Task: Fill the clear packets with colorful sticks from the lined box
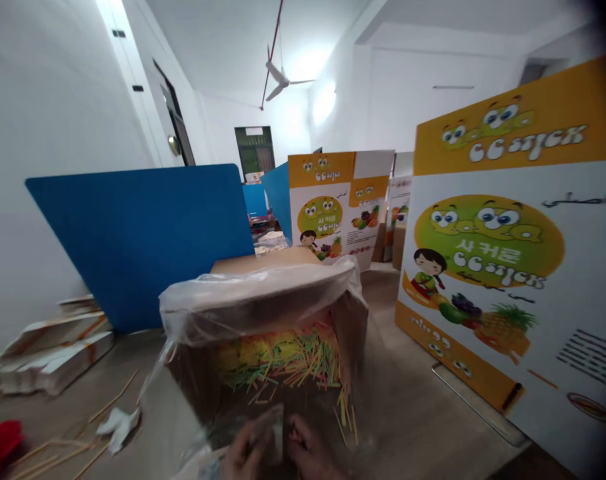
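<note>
Low in the head view, my left hand (pixel 246 453) and my right hand (pixel 310 452) are close together at the bottom edge. Between them they pinch a small clear plastic packet (pixel 274 427); what is inside it is too blurred to tell. Just beyond them stands an open cardboard box (pixel 355 320) lined with a clear plastic bag (pixel 253 303). Inside the box lies a heap of thin coloured sticks (pixel 283 360) in yellow, green and orange. A few sticks have spilled over the near edge.
A blue partition panel (pixel 143 233) stands at the left behind the box. Large printed candy cartons (pixel 513 267) (pixel 333 207) stand at the right and behind. Flattened white cartons (pixel 53 347) lie at the left. Loose sticks and crumpled paper (pixel 117 423) litter the floor.
</note>
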The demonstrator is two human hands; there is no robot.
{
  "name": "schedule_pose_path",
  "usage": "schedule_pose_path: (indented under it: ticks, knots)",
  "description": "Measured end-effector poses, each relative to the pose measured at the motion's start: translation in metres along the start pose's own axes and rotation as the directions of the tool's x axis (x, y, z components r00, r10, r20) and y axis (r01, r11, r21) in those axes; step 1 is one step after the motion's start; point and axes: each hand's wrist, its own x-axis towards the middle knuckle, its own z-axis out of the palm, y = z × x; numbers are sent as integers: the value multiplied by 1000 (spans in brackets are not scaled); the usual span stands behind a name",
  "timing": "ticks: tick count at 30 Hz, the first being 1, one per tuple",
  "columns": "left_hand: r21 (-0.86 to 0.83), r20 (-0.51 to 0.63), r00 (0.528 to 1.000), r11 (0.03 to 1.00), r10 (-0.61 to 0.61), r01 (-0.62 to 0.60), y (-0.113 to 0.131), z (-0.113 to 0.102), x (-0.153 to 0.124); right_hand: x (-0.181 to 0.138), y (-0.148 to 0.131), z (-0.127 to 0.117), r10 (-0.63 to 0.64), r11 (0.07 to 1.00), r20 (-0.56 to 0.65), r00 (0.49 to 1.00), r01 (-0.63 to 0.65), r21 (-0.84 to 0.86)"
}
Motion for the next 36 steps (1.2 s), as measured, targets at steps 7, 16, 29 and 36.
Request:
schedule_pose_path:
  ticks: [7,16,29,36]
  knots:
    - [-397,13,976,895,-218,205,22,-7,-16,-11,-13,-7,-43,958,83,996,65,-279]
    - [-458,83,957,842,-279,285,8,-1,-10,7,-39,-27,-165,971,-60,985,151,-183]
    - [-241,43,967,937,-250,253,-3,-1,-10,25,-83,-11,-132,928,-177,975,184,324]
    - [-164,-26,974,962,-225,218,-1,-2,-11,24,-98,5,-132,925,-149,980,176,338]
